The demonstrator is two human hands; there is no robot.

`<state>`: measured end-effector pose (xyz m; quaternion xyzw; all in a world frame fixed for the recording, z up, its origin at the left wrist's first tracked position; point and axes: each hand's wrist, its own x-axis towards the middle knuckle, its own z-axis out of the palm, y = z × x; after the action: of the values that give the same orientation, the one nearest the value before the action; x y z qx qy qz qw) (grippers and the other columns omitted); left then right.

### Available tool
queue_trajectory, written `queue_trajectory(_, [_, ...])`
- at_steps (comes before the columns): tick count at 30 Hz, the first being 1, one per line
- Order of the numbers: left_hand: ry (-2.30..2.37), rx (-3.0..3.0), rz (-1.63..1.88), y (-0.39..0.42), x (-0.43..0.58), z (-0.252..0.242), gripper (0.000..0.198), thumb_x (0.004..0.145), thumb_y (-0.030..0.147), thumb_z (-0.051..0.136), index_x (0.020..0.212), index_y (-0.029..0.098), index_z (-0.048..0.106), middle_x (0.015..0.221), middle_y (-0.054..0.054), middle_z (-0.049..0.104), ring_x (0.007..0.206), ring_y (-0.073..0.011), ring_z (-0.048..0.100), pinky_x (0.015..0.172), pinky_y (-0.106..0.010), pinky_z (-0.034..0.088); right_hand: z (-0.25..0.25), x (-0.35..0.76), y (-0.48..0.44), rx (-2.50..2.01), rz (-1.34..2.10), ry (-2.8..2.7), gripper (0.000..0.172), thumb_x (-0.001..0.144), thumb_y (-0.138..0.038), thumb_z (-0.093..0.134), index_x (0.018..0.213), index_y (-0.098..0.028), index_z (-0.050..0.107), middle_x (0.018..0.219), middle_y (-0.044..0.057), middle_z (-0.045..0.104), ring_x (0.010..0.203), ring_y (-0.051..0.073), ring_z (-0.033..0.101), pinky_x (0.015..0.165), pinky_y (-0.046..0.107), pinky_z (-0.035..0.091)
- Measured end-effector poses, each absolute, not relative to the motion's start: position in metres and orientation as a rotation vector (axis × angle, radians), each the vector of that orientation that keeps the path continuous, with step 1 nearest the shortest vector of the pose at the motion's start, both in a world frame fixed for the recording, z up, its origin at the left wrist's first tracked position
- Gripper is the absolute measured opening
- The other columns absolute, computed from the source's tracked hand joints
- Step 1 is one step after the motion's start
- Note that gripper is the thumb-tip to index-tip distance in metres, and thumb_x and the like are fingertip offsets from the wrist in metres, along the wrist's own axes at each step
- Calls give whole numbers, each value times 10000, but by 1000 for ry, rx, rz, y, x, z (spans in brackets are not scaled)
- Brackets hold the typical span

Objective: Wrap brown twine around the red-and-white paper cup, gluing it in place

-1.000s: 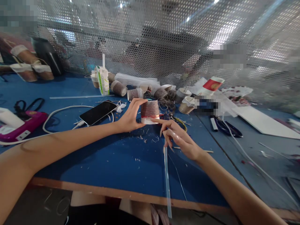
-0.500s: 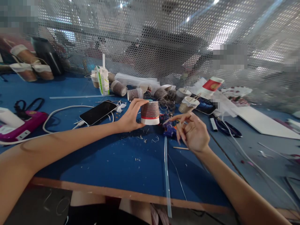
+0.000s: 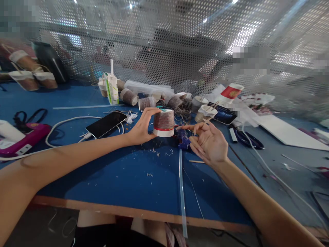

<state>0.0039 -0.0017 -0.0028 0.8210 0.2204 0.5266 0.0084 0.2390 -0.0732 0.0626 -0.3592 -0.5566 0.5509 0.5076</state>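
My left hand (image 3: pixel 141 128) grips an upside-down paper cup (image 3: pixel 163 122) between thumb and fingers; brown yarn is wound round it, with a red and white band left at its lower rim. To its right, my right hand (image 3: pixel 212 141) has its palm turned up and its fingers apart, near a dark blue object (image 3: pixel 184 140) that is partly hidden. Nothing shows in that hand. A clear strip (image 3: pixel 182 192) runs from below the blue object over the table's front edge. Beside it lies a thin wooden stick (image 3: pixel 196 161).
A phone (image 3: pixel 107 124) with a white cable lies left of the cup, near a purple power strip (image 3: pixel 25 139). Behind stand a drink carton (image 3: pixel 112 88) and several yarn-wound cups. Scissors (image 3: pixel 249 139) and a white board (image 3: pixel 290 132) are at right.
My right hand has tilted, and its fingers have spread and shifted slightly left. The cup stays in my left hand, nearly in place. The whole view has moved slightly.
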Motion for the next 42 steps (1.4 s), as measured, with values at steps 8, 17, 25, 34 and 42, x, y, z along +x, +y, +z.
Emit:
queue_trajectory(8, [686, 2560, 1680, -2, 4, -2, 707, 789, 221, 691, 1373, 247, 292, 1302, -138, 489, 1282, -285, 505, 1043, -497, 511, 61, 236, -75, -861, 1282, -1419, 340, 926, -522, 419, 772, -233, 509, 1054, 50, 744, 281, 41, 348, 275, 277, 395])
queue_trajectory(17, [1449, 2445, 1672, -8, 7, -8, 894, 647, 108, 854, 1388, 231, 369, 1315, -168, 468, 1271, -400, 486, 1101, -650, 382, 70, 280, -47, -1078, 358, -1469, 310, 794, -517, 693, 792, -254, 530, 672, -29, 632, 409, 106, 508, 354, 246, 409])
queue_trajectory(25, [1411, 2572, 1525, -8, 8, -10, 962, 634, 115, 870, 1441, 279, 372, 1303, -142, 496, 1229, -382, 513, 1103, -642, 379, 98, 278, 37, -1651, -349, -2374, 296, 892, -273, 508, 1092, -151, 689, 1346, 150, 631, 1230, 367, 523, 1063, 549, 364])
queue_trajectory(34, [1487, 2493, 1554, -12, 8, -8, 818, 752, 42, 728, 1425, 379, 408, 1276, -93, 517, 1252, -345, 498, 1110, -678, 337, 85, 267, 92, -1946, -237, -2403, 272, 850, -171, 526, 896, -51, 766, 967, 256, 723, 1050, 351, 601, 900, 447, 451])
queue_trajectory(42, [1507, 2563, 1554, -13, 13, -10, 722, 726, 348, 831, 1365, 288, 501, 1222, -133, 487, 1203, -387, 476, 1067, -698, 345, 121, 270, 87, -1882, -225, -2069, 352, 889, -224, 445, 866, -109, 776, 778, 104, 733, 826, 255, 671, 772, 340, 463])
